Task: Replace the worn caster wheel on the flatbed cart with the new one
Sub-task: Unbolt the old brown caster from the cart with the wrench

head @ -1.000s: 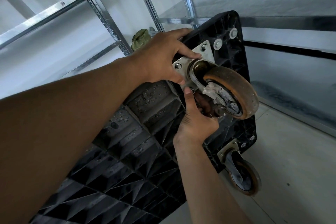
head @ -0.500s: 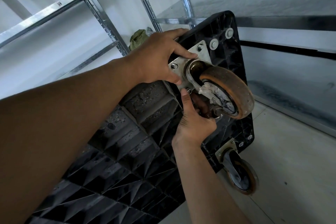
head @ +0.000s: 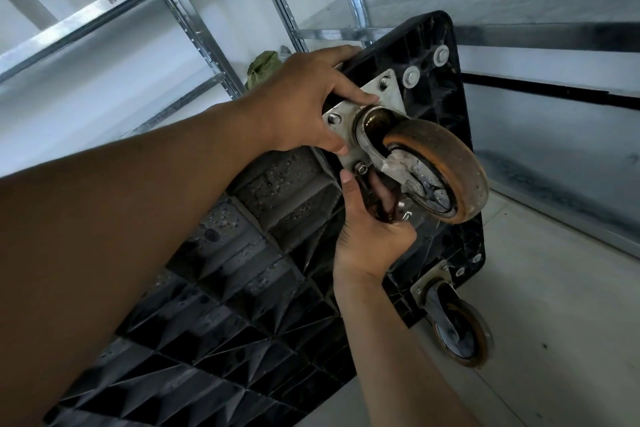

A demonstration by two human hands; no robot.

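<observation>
Worn caster wheel (head: pixel 440 166) sits at the top corner of the cart (head: pixel 242 288). Left hand (head: pixel 301 104) fingers grip its plate (head: pixel 388 87); right hand (head: pixel 367 239) fingers curl round a dark thing (head: pixel 382 204). Loose bolts (head: pixel 361 168) could let it drop.

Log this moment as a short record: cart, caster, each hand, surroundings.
cart: flatbed cart tipped on edge, ribbed underside facing camera
caster: worn caster wheel bolted on by its mounting plate
left hand: grips cart rim, thumb on plate
right hand: curled beneath caster beside lower bolt; contents hidden
surroundings: second caster below, metal shelving behind
</observation>
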